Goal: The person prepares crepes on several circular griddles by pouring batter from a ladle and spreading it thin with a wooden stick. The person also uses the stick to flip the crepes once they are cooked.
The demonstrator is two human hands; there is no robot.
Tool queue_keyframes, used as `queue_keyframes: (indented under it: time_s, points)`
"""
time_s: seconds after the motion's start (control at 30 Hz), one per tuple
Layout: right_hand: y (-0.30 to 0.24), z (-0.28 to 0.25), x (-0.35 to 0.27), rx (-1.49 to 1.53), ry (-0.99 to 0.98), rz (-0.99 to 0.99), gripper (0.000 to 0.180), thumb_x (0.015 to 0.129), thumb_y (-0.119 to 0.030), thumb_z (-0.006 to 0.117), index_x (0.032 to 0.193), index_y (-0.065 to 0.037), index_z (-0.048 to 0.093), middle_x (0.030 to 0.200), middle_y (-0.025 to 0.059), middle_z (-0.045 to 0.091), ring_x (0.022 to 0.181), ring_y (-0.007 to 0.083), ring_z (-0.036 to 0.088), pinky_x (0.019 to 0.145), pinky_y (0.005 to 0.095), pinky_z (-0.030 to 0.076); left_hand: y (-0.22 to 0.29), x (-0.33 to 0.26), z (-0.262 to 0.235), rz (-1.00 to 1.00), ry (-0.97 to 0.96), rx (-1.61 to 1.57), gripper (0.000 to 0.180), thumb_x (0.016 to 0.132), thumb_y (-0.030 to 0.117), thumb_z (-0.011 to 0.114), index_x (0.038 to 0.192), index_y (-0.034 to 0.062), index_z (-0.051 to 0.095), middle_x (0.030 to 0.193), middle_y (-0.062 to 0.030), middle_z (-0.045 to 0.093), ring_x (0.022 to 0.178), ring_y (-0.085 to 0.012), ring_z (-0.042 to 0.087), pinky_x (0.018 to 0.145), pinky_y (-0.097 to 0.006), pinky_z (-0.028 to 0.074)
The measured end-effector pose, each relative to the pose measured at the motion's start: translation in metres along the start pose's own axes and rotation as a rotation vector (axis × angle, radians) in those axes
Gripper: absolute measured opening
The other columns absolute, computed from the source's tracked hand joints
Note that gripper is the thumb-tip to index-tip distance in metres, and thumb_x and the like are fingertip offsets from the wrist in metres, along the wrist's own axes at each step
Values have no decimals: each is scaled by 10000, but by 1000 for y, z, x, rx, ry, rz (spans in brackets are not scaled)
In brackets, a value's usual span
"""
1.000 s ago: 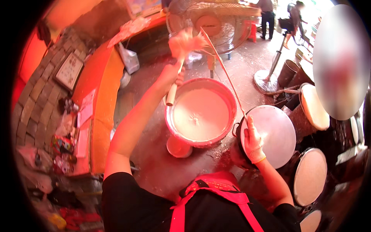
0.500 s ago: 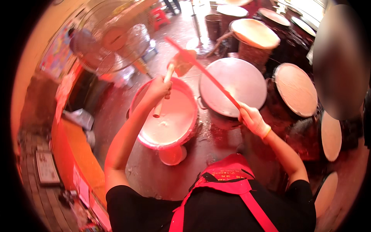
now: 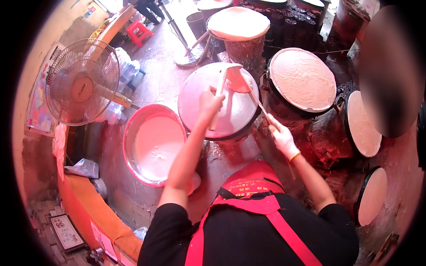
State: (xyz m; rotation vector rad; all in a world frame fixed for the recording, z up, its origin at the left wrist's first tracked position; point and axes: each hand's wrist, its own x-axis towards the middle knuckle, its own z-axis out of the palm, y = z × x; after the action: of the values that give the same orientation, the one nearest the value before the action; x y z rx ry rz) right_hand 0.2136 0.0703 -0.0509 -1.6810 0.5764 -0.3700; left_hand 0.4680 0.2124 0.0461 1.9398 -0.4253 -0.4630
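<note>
White batter could drip outside the round griddle (image 3: 213, 111) if the ladle (image 3: 230, 77) tips early. Left hand (image 3: 209, 103) grips its handle; gloved right hand (image 3: 280, 137) clasps a thin stick (image 3: 257, 102).

Left hand (image 3: 209, 103) grips pale ladle handle (image 3: 218, 95), scoop over round grey steaming surface (image 3: 202, 113) at centre. Right hand (image 3: 281, 135) at 3 o'clock holds thin stick (image 3: 256, 101). Red basin of white batter (image 3: 153, 144) at 9 o'clock; fan (image 3: 82, 88) at 10 o'clock; batter-coated rounds (image 3: 303, 79) at 1–4 o'clock
</note>
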Motion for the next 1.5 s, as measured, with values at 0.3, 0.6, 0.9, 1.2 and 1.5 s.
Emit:
queue_keyframes:
  time_s: [0.3, 0.6, 0.9, 1.2, 1.5]
  points:
    - [13, 64, 53, -301, 280, -316, 438, 959, -234, 497, 1395, -254, 448, 733, 149, 628, 584, 306, 608, 553, 428, 471, 57, 33, 8, 171, -69, -1023, 219, 961, 257, 532, 877, 89, 420, 645, 22, 408, 447, -67, 380, 378, -235, 316]
    - [-12, 98, 8, 787, 193, 408, 399, 1000, -228, 434, 1394, -290, 440, 575, -34, 358, 350, 72, 299, 306, 241, 261, 77, -52, -151, -62, -204, -976, 172, 942, 143, 545, 822, 109, 426, 644, 58, 391, 494, -31, 358, 427, -185, 290]
    - [-60, 212, 89, 448, 327, 342, 394, 993, -222, 451, 1383, -280, 450, 573, -34, 379, 354, 90, 315, 325, 253, 282, -102, -208, -140, -537, 174, -959, 153, 925, 143, 607, 899, 94, 464, 653, 33, 454, 492, -37, 406, 384, -176, 309]
    - [-39, 142, 36, 452, 192, 341, 390, 984, -152, 456, 1361, -237, 503, 556, -36, 405, 337, 74, 322, 289, 246, 272, -183, -267, -175, -729, 244, -988, 137, 916, 122, 618, 986, 12, 574, 913, -122, 678, 591, -76, 575, 420, -169, 375]
    - [-62, 169, 76, 320, 62, 370, 361, 962, -235, 518, 1322, -236, 548, 523, -25, 393, 336, 99, 330, 307, 264, 272, -184, -274, -150, -749, 232, -1010, 154, 885, 121, 635, 977, 7, 586, 809, -72, 654, 574, -98, 558, 484, -206, 409]
